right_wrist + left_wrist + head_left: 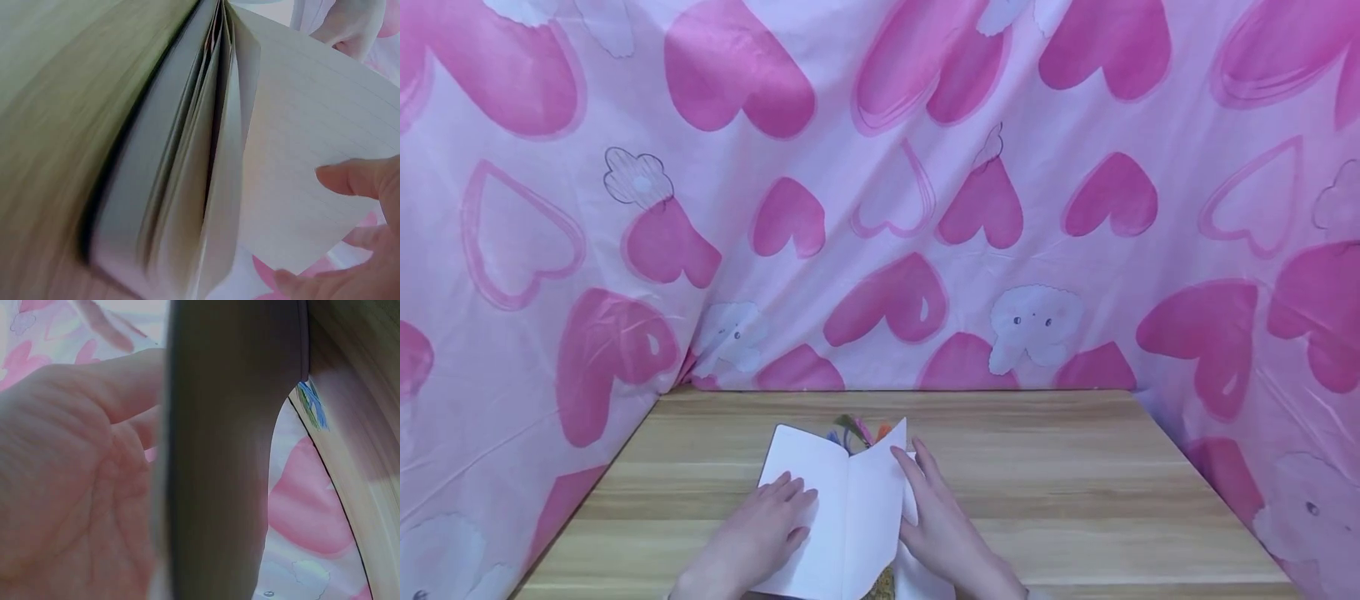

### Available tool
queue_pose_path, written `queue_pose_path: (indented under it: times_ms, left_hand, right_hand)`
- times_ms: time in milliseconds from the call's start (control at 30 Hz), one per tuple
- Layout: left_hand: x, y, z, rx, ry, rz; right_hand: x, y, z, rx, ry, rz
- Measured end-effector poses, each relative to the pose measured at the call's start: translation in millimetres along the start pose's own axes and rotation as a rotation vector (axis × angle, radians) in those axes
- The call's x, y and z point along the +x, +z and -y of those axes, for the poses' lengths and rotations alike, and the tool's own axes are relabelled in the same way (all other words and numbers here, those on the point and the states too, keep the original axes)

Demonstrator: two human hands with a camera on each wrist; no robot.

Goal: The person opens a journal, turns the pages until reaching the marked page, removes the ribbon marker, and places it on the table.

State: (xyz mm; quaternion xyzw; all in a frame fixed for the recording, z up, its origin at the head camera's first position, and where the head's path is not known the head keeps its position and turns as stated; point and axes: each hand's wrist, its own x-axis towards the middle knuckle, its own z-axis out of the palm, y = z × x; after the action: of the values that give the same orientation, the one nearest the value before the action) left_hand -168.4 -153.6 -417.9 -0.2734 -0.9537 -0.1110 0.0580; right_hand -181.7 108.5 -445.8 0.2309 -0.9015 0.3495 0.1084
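Observation:
An open notebook [808, 508] with blank-looking pages lies on the wooden table. My left hand [767, 521] rests on its left page with fingers extended. In the left wrist view, my left palm [69, 481] is beside the notebook's dark cover [219, 456]. A raised page [874, 508] curves up on the right. My right hand [943, 525] touches its outer edge, fingers spread and fairly straight. Faint ruled lines show on the lifted page [312, 125] in the right wrist view, with my right hand [356, 231] against it and several loose pages [212, 187] fanned beside it.
Coloured tassels [861, 432] stick out past the notebook's top edge. Something gold and patterned [882, 585] peeks out beneath the raised page. The wooden table [1075, 483] extends around the notebook, enclosed by a pink heart-printed curtain [865, 167].

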Motion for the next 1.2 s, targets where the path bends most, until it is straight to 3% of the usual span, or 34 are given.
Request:
queue_pose_path:
  times_ms: [167,333,467,600,800,933,1200]
  left_hand:
    - [0.4,-0.9,-0.7,-0.007,-0.001,-0.004]
    - [0.9,-1.2,-0.5,0.014,-0.001,-0.021]
    - [1.6,-3.0,-1.4,0.022,0.005,-0.024]
    - [2.5,-3.9,-1.9,0.028,0.019,-0.03]
    - [3.7,-6.7,-2.9,0.101,0.155,-0.193]
    - [4.5,-11.6,-5.1,0.109,0.193,-0.274]
    - [4.8,-22.6,-8.5,0.156,0.188,-0.409]
  right_hand:
    - [9.9,6,10,0.095,0.03,-0.056]
    - [21.6,13,21,0.342,0.125,-0.027]
    - [26.7,20,30,0.434,0.205,0.002]
    - [24.9,25,38,0.433,0.217,0.058]
    - [16.5,32,45,0.506,0.178,0.154]
    - [13.1,35,47,0.515,0.165,0.2]
    - [9.4,35,50,0.288,0.065,0.245]
